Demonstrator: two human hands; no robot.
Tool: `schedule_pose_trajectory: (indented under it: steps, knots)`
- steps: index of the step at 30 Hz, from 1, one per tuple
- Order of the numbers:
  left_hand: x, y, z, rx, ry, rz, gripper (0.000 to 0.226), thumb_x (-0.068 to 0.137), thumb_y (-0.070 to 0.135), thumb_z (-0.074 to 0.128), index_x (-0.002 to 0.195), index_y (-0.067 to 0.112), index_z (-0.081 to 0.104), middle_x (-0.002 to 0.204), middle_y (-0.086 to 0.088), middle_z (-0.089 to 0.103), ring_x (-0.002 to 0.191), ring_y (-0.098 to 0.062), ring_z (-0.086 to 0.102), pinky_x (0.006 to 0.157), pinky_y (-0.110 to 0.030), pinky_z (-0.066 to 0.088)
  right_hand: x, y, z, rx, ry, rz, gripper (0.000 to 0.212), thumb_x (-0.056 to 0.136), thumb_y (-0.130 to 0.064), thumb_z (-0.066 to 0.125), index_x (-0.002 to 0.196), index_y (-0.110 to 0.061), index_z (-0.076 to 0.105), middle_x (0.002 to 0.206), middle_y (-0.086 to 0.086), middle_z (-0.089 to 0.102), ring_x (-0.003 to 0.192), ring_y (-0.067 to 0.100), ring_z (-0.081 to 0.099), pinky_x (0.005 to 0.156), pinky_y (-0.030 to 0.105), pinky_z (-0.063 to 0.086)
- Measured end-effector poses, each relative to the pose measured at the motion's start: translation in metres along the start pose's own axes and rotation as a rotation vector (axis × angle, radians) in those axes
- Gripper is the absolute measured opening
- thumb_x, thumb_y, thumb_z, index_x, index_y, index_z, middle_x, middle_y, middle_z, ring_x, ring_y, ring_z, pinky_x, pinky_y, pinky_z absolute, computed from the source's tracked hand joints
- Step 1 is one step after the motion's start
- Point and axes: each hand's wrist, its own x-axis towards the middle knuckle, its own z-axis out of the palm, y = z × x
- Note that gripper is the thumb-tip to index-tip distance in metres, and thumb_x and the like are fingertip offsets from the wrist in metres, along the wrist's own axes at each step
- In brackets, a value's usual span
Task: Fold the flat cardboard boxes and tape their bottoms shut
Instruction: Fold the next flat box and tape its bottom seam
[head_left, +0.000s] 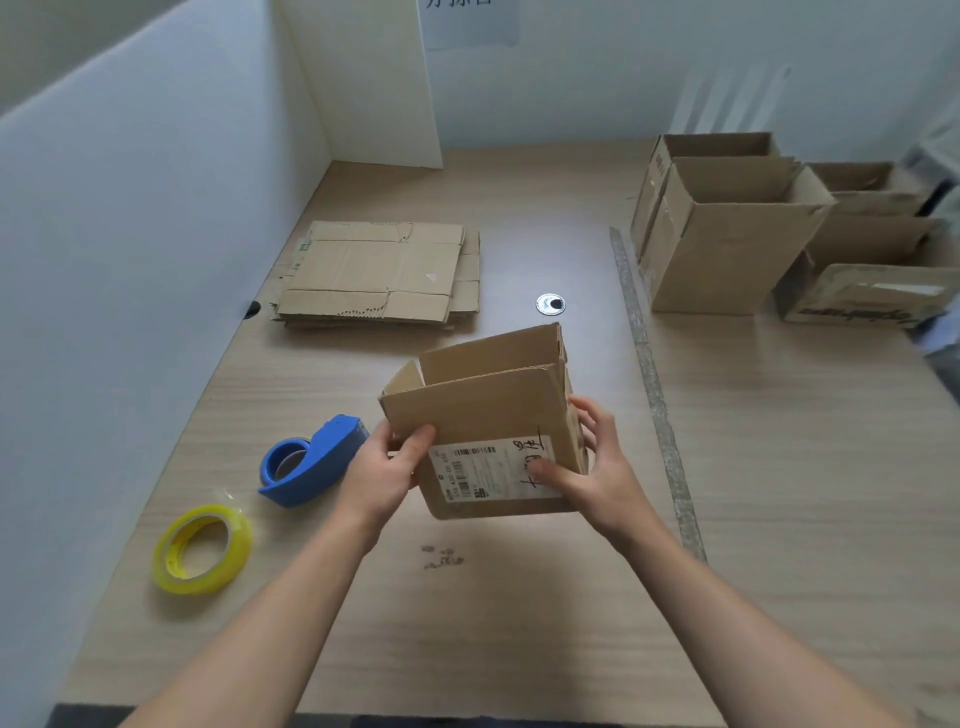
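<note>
Box (483, 431) held over the table (519, 623), opened square, flaps loose. Left hand (387, 467) and right hand (592, 462) each grip a side. Risk: releasing one hand to fetch the tape dispenser (311, 462) may let it collapse flat or skew.

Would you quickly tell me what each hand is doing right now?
Left hand: grips the left side of the brown cardboard box with the white shipping label.
Right hand: holds the same box's right side, thumb on its front.
</note>
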Motion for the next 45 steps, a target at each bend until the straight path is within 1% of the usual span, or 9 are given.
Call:
schedule_pose_trajectory:
  steps: [2,5,10,16,23,31,39,43,45]
  knots:
    - [0.001,0.005,-0.001,0.054,-0.045,0.018,0.020,0.095,0.041,0.062,0.114,0.035,0.061,0.111,0.003,0.070,0.104,-0.015,0.067,0.094,-0.045,0.055,-0.003,-0.003,-0.002,0.028,0.053,0.008,0.079,0.068,-0.029,0.087,0.131,-0.042,0.041,0.110,-0.041,0.058,0.102,-0.016,0.058,0.073,0.008,0.050]
    - [-0.001,0.011,-0.003,0.179,-0.103,0.077,0.039,0.095,0.045,0.062,0.130,0.032,0.055,0.117,0.007,0.066,0.110,-0.014,0.063,0.097,-0.044,0.052,-0.011,-0.007,-0.009,0.093,0.140,0.005,0.076,0.065,-0.037,0.089,0.126,-0.048,0.045,0.119,-0.026,0.061,0.107,-0.004,0.062,0.077,0.023,0.057]
    - [-0.008,0.023,-0.007,0.531,-0.187,0.228,0.048,0.094,0.047,0.061,0.137,0.029,0.054,0.113,0.015,0.061,0.102,-0.001,0.058,0.085,-0.025,0.046,-0.035,-0.015,-0.028,0.161,0.289,0.022,0.078,0.057,-0.045,0.093,0.121,-0.051,0.049,0.121,-0.015,0.064,0.112,0.013,0.064,0.081,0.045,0.061]
    - [-0.006,0.052,0.027,0.995,-0.282,0.552,0.043,0.095,0.047,0.056,0.133,0.027,0.057,0.126,0.009,0.056,0.115,-0.011,0.055,0.095,-0.034,0.047,-0.066,-0.020,-0.074,0.147,0.423,0.010,0.068,0.068,-0.028,0.091,0.117,-0.052,0.050,0.128,-0.008,0.061,0.113,0.018,0.064,0.084,0.054,0.058]
    - [0.004,0.093,0.114,1.299,-0.355,0.748,0.042,0.096,0.048,0.049,0.133,0.030,0.053,0.132,0.008,0.053,0.122,-0.018,0.049,0.094,-0.036,0.045,-0.077,-0.018,-0.162,0.105,0.541,-0.031,0.067,0.072,-0.027,0.088,0.117,-0.054,0.047,0.126,-0.012,0.059,0.112,0.016,0.062,0.078,0.046,0.062]
    - [0.038,0.123,0.245,1.472,-0.369,0.854,0.043,0.097,0.049,0.046,0.135,0.030,0.049,0.131,0.007,0.054,0.117,-0.020,0.051,0.087,-0.032,0.042,-0.034,0.005,-0.306,0.100,0.543,-0.027,0.073,0.066,-0.034,0.091,0.120,-0.053,0.047,0.120,-0.022,0.059,0.104,-0.001,0.063,0.072,0.030,0.059]
    - [0.066,0.137,0.406,1.329,-0.438,0.737,0.043,0.097,0.046,0.050,0.135,0.027,0.052,0.131,0.007,0.055,0.115,-0.018,0.055,0.088,-0.031,0.045,0.008,0.036,-0.460,0.044,0.569,0.016,0.076,0.059,-0.046,0.089,0.118,-0.060,0.044,0.129,-0.016,0.055,0.108,-0.007,0.058,0.074,0.016,0.055]
    - [0.085,0.134,0.458,1.277,-0.438,0.648,0.046,0.096,0.048,0.051,0.138,0.029,0.049,0.131,0.007,0.053,0.117,-0.018,0.053,0.092,-0.035,0.047,0.038,0.056,-0.514,0.003,0.568,-0.002,0.079,0.062,-0.041,0.088,0.123,-0.057,0.040,0.121,-0.035,0.055,0.113,-0.010,0.054,0.081,0.008,0.049]
    - [0.095,0.135,0.477,1.269,-0.448,0.634,0.047,0.096,0.049,0.051,0.139,0.029,0.049,0.130,0.006,0.053,0.119,-0.019,0.052,0.093,-0.036,0.047,0.052,0.064,-0.531,0.000,0.565,-0.019,0.078,0.064,-0.036,0.087,0.125,-0.055,0.042,0.125,-0.030,0.055,0.115,-0.007,0.055,0.084,0.009,0.049]
